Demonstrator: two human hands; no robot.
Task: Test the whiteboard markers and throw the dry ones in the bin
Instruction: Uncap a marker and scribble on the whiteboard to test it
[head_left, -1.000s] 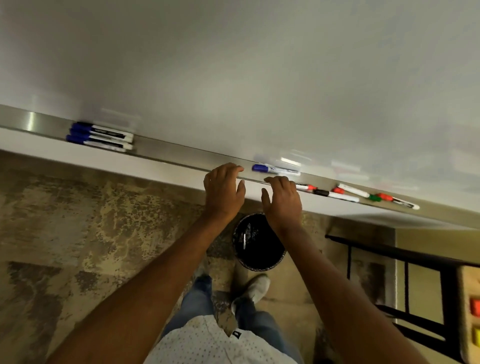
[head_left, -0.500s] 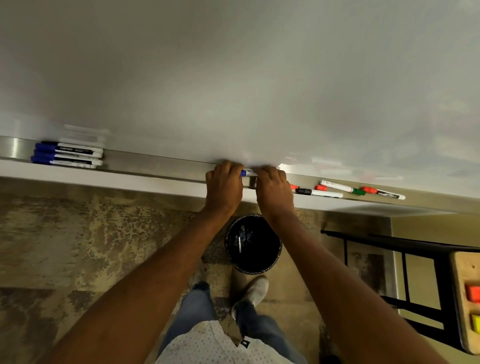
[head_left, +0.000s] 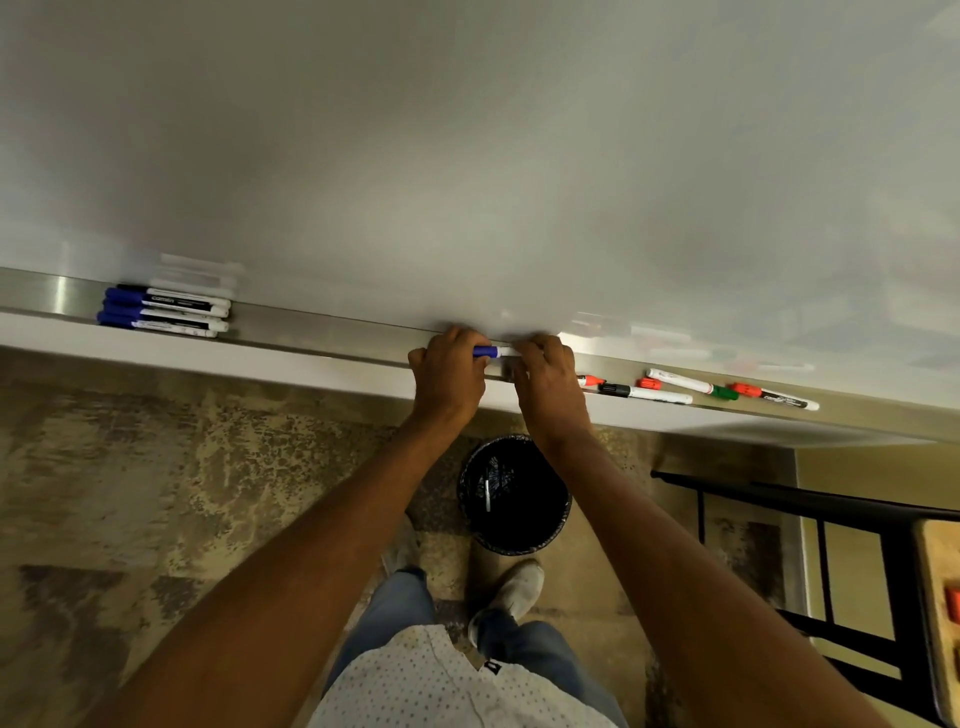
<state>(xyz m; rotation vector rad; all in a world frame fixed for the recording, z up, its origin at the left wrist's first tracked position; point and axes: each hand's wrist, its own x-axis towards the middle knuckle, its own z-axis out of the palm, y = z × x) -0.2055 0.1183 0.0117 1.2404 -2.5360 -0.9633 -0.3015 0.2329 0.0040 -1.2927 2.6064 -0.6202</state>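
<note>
Both hands meet on one blue-capped marker (head_left: 493, 352) at the whiteboard's metal tray (head_left: 322, 330). My left hand (head_left: 451, 375) grips the blue cap end, my right hand (head_left: 546, 385) grips the white barrel. Only a short piece of the marker shows between the fists. Three blue markers (head_left: 166, 310) lie together at the tray's left. Red, black and green capped markers (head_left: 691, 387) lie to the right of my right hand. A round black bin (head_left: 514, 496) stands on the floor directly below my hands, with a marker inside.
The blank whiteboard (head_left: 467, 156) fills the upper view. A black chair frame (head_left: 831, 519) stands at the lower right beside a wooden surface. My feet are just behind the bin on mottled floor.
Both hands rose from the tray's front edge and closed on the blue marker that lay on the tray. The view has tilted slightly.
</note>
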